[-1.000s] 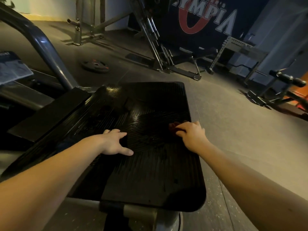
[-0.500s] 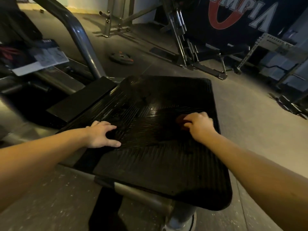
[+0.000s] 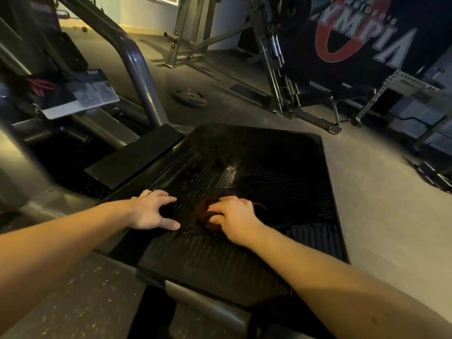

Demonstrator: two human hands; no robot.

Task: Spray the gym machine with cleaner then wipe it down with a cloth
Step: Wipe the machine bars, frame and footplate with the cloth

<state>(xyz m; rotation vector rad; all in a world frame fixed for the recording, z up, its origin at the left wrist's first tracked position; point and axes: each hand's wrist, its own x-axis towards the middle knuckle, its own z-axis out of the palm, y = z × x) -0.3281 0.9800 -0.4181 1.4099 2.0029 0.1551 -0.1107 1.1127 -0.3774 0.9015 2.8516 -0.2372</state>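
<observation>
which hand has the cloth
The right hand, gripping the dark red cloth on the ribbed black footplate; the left hand rests on the plate with spread fingers and holds nothing.

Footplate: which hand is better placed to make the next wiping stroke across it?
Right, likely. The right hand grips the dark red cloth against the ribbed footplate, near its middle. The left hand rests spread on the plate beside it, holding nothing, so it serves better as a brace.
</observation>
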